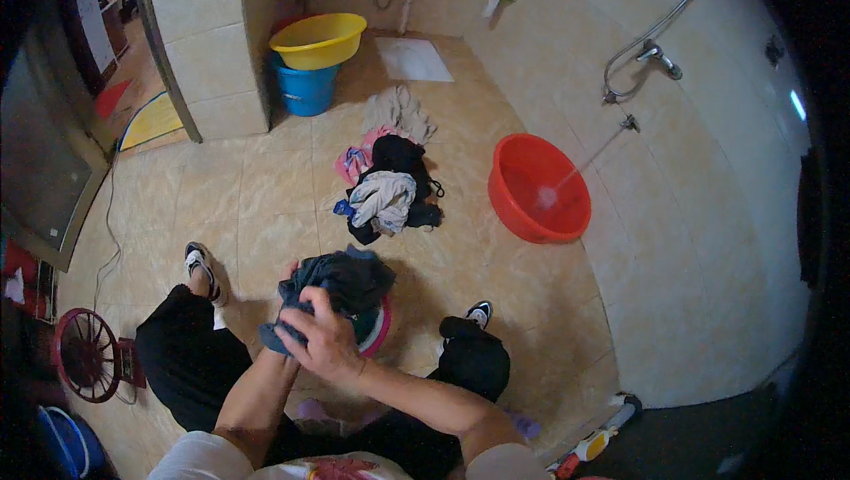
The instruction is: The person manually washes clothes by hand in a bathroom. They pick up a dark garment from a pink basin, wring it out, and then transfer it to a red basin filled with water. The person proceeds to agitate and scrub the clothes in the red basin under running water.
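Above a pink-rimmed basin [384,328] between my legs, a bunched dark grey-blue garment [341,278] is held in both hands. My left hand [290,271] is mostly covered by the cloth; only a bit of its fingers shows at the far edge. Over the near end of the garment, my right hand [326,343] is closed, its bent fingers pressing on the fabric. The garment and hands hide most of the basin; something dark green shows inside it. Just beyond lies a heap of clothes [385,197] on the floor, with black, white, pink and beige pieces.
Water runs from a wall tap [629,124] into a red basin [522,219] at the right. A yellow basin [319,42] sits on a blue bucket [306,90] by the wall. A dark red round-framed object [87,354] stands left; a cable [111,214] runs along the floor.
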